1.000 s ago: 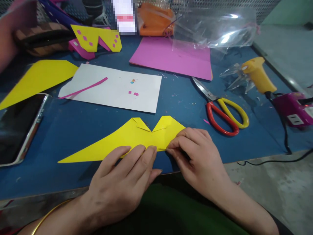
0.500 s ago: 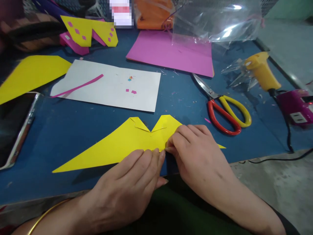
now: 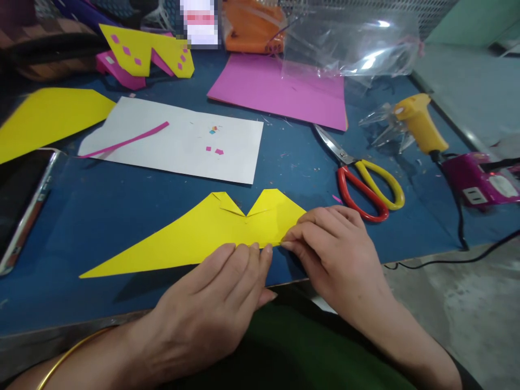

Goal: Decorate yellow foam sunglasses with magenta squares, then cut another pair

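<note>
A folded yellow paper [image 3: 203, 227] with a notch in its far edge and a long point to the left lies by the near table edge. My left hand [image 3: 215, 298] is closed on its near edge, fingers pressed together on top and thumb below. Further right, my right hand [image 3: 337, 249] pinches the same edge between thumb and fingertips. That hand hides the paper's right end. Scissors [image 3: 347, 157] with one red and one yellow handle lie beyond my right hand, blades slightly apart.
White paper [image 3: 170, 146] carries a pink strip and small scraps. Pink sheets [image 3: 280, 89] lie behind, partly under a clear plastic bag [image 3: 349, 43]. A yellow glue gun [image 3: 420, 122] stands right, its cable near a purple box [image 3: 471, 179]. A phone [image 3: 24, 206] lies left, below another yellow paper [image 3: 52, 116].
My right hand has slid a little to the right along the paper's near edge, away from my left hand. The left hand keeps its hold. The view has shifted slightly.
</note>
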